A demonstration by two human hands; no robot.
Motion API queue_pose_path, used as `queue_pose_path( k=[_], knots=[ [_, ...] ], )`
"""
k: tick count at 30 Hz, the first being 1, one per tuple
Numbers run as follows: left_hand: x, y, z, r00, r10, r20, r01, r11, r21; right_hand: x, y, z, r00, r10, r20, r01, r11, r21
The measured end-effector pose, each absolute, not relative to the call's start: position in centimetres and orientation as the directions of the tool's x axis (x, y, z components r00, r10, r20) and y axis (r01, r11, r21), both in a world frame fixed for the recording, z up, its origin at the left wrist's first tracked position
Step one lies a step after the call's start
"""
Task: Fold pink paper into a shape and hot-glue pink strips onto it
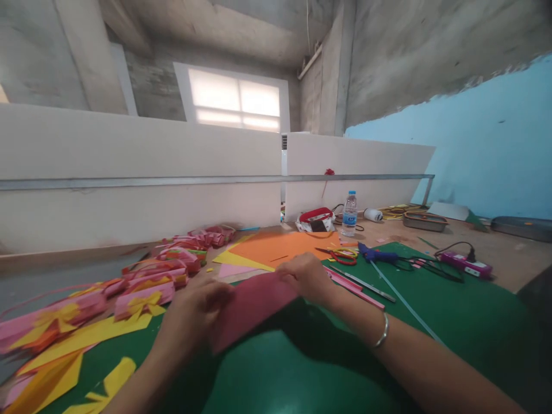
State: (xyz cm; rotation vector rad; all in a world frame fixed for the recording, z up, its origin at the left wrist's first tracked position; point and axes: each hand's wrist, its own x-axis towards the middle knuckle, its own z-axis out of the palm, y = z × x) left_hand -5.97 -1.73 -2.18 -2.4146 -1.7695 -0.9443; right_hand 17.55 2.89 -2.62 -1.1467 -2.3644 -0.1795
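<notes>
A dark pink sheet of paper [254, 305] lies on the green cutting mat [302, 374] in front of me. My left hand [200, 307] grips its left end with curled fingers. Over the sheet's far right corner, my right hand [308, 276] presses down with fingers closed on the edge; a silver bangle sits on that wrist. Just beyond the hands lie orange paper [280, 244] and yellow paper [237, 259].
A row of pink paper pieces with yellow bows [142, 287] runs along the left. Red scissors [340, 256], a blue glue gun [379, 256], a metal ruler [366, 284], a water bottle [349, 214], a purple device [468, 265] and a metal tray [425, 221] lie to the right. White partition boards stand behind.
</notes>
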Motion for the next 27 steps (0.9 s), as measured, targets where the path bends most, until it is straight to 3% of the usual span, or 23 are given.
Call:
queue_pose_path(
  k=[5,8,13,16,18,23,27],
  knots=[
    [-6.3,-3.3,-1.1,0.144,0.714,0.685,0.915,-0.359,0.182,17.5,0.9,-1.0,-0.525,0.41,0.746,0.721,0.68,0.134],
    [-6.8,-3.8,-1.3,0.175,0.697,0.695,0.93,-0.349,0.115,17.2,-0.3,-0.6,-0.601,0.318,0.733,0.684,0.679,0.267],
    [-6.4,-4.3,-1.4,0.265,0.585,0.766,0.928,-0.371,-0.037,17.0,-0.6,-1.0,-0.68,0.324,0.658,0.672,0.636,0.38],
    [-5.5,-4.6,-1.3,0.359,0.559,0.748,0.92,-0.348,-0.181,17.3,0.1,-1.5,-0.731,0.38,0.566,0.636,0.679,0.365],
    [-5.1,-4.5,-1.5,0.406,0.587,0.701,0.904,-0.369,-0.214,17.5,0.6,-1.6,-0.754,0.396,0.524,0.602,0.736,0.31],
    [-6.0,-3.4,-2.5,0.348,0.667,0.659,0.914,-0.396,-0.082,18.0,0.9,-1.5,-0.717,0.414,0.561,0.576,0.805,0.142],
    [-7.1,-3.0,-2.4,0.203,0.794,0.573,0.906,-0.374,0.197,18.1,1.1,-1.4,-0.631,0.484,0.606,0.594,0.804,-0.023]
  ],
)
